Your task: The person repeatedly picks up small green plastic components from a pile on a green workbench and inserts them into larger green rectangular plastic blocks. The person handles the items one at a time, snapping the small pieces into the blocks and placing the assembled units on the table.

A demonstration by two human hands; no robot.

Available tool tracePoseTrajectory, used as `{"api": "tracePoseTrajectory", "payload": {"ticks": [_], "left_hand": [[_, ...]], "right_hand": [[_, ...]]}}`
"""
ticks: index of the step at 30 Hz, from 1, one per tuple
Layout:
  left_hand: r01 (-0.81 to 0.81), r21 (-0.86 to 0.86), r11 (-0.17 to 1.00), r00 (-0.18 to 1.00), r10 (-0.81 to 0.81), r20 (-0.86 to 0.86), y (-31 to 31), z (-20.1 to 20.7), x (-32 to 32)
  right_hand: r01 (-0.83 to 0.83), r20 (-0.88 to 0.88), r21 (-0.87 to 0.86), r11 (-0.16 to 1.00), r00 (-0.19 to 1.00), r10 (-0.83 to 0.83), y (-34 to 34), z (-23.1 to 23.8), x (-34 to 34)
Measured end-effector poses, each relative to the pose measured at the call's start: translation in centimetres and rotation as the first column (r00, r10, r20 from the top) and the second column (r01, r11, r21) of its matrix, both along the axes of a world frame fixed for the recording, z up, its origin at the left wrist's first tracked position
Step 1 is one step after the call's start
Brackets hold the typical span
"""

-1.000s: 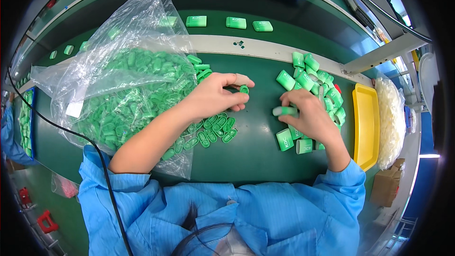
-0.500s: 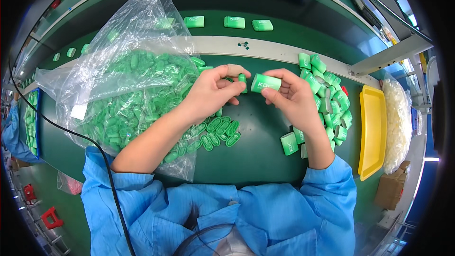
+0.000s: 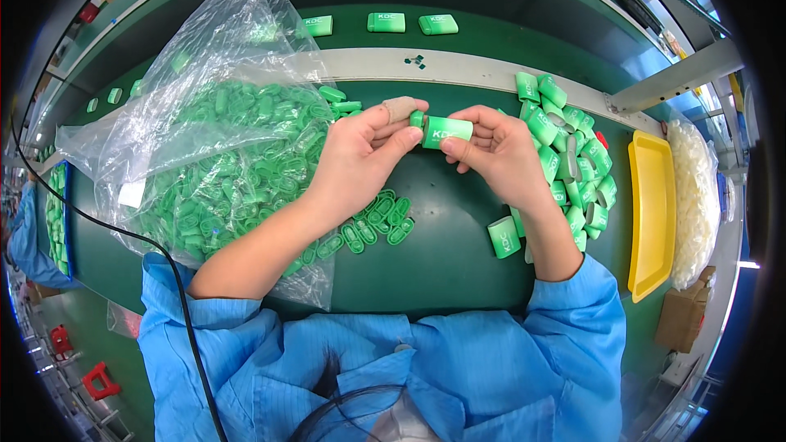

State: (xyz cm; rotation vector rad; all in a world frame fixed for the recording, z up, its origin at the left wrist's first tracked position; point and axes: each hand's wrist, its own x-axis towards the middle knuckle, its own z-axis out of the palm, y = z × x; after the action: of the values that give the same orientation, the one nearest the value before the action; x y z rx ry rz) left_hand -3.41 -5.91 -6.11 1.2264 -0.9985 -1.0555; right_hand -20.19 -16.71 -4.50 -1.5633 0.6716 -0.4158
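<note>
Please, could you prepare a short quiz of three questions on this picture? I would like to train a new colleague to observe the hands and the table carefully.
1. True or false: the left hand is empty.
2. Fill in the missing word: seen from the worker, the long yellow tray is to the ____ of the loose green cases.
3. Short answer: what does the right hand hold?

Key:
1. False; it holds a small green piece.
2. Right.
3. A printed green case.
</note>
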Motion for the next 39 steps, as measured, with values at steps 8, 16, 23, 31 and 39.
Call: {"api": "tracePoseTrajectory", "payload": {"ticks": [8,16,23,31,39], "left_hand": [[0.005,0.009,1.0,0.995,-0.006,0.1,0.4,0.4,-0.3],[0.071,0.05,0.996,0.996,-0.074,0.055,0.0,-0.1,0.1],[-0.079,-0.195,0.978,0.762,0.186,0.621,1.5,-0.4,-1.9],[-0.133,-0.337,0.932,0.625,0.343,0.701,-0.7,0.4,1.0],[-0.106,0.06,0.992,0.231,-0.035,0.972,-0.9,1.4,7.0]], "right_hand": [[0.052,0.139,0.039,0.998,0.989,-0.057,0.8,-0.9,0.1],[0.118,0.093,-0.163,0.98,0.99,-0.104,1.5,-0.2,0.0],[0.153,0.017,-0.612,0.776,0.983,-0.181,3.2,0.6,0.2],[-0.019,-0.047,-0.207,0.978,0.999,0.01,-3.8,1.1,3.1],[0.242,-0.317,-0.365,0.899,0.875,-0.365,-14.9,-1.2,5.0]]}}
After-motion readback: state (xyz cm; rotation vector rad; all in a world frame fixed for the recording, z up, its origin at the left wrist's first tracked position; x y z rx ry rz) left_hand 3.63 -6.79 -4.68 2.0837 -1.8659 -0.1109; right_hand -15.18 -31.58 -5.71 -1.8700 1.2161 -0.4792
